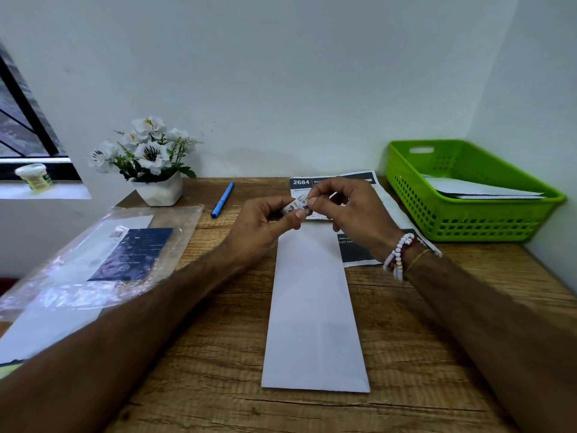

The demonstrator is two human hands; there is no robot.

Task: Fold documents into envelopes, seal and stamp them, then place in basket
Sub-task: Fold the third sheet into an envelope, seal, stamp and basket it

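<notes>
A long white envelope (313, 307) lies flat on the wooden desk (203, 354), its short end toward me. Above its far end, my left hand (265, 220) and my right hand (346, 207) both pinch a small printed stamp (298, 205) between thumbs and fingertips. A printed document (356, 251) with a dark header reading 2684 lies under and behind the envelope. At the back right stands a green plastic basket (462, 220) holding white envelopes (480, 190).
A clear plastic bag (103, 257) with white envelopes and a dark blue card lies at the left. A blue pen (222, 200) and a white pot of white flowers (156, 170) sit at the back. Walls close the back and right.
</notes>
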